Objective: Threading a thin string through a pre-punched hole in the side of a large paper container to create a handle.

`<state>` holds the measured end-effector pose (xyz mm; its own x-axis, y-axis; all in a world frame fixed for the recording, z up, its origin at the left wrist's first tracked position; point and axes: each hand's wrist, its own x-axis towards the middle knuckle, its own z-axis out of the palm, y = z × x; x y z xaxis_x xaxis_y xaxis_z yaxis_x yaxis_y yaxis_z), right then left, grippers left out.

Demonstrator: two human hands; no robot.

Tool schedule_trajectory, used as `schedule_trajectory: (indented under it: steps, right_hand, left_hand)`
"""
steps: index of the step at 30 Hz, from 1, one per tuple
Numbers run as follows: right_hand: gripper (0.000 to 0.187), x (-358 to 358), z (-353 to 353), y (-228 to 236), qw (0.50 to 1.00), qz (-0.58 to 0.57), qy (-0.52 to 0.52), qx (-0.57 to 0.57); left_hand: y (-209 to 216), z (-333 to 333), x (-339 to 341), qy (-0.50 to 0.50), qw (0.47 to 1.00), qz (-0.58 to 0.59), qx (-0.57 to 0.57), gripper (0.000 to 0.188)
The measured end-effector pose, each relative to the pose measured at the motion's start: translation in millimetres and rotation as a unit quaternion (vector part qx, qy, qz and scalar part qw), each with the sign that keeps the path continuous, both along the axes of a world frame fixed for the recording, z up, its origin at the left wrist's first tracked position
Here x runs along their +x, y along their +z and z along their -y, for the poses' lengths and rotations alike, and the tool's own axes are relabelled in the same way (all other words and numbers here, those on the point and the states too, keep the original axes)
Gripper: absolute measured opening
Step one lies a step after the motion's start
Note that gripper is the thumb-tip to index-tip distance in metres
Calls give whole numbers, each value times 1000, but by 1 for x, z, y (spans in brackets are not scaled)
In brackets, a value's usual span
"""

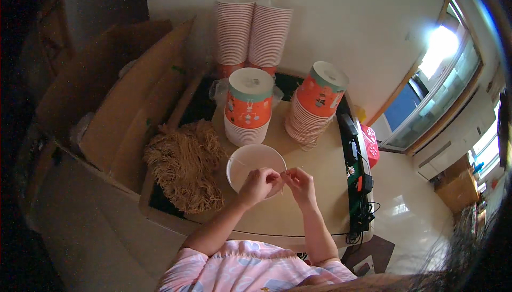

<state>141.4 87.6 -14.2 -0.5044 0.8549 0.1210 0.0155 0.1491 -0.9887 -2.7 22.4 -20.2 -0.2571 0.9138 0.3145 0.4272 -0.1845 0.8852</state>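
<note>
My L hand [260, 185] and R hand [300, 185] meet at the near right edge of the white tub [242, 165], finger tips pinched almost tight. Both prob. have a thin string [282, 190], tho it's too small to be sure. The tub sits open side up, just ahead & a bit left of my R hand; L hand is nearer, over its near side. Brown string pile [186, 166] is off left, apart.

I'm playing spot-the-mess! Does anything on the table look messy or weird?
Yes: the tan strings lie in a tangled heap at the left of the table, messy beside the neatly nested cups. Black cables bunch untidily at its near right corner.
</note>
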Motion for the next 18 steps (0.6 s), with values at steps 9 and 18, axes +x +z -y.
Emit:
schedule_trajectory:
  steps: [9, 18]
  right_hand:
    - [7, -2, -6, -6, 998, 59, -11, 5]
    - [9, 19, -14, -21, 997, -53, -60, -1]
  left_hand:
    - [0, -5, 5, -14, 989, -140, -42, 19]
    - [-5, 3, -5, 71, 993, -85, -47, 7]
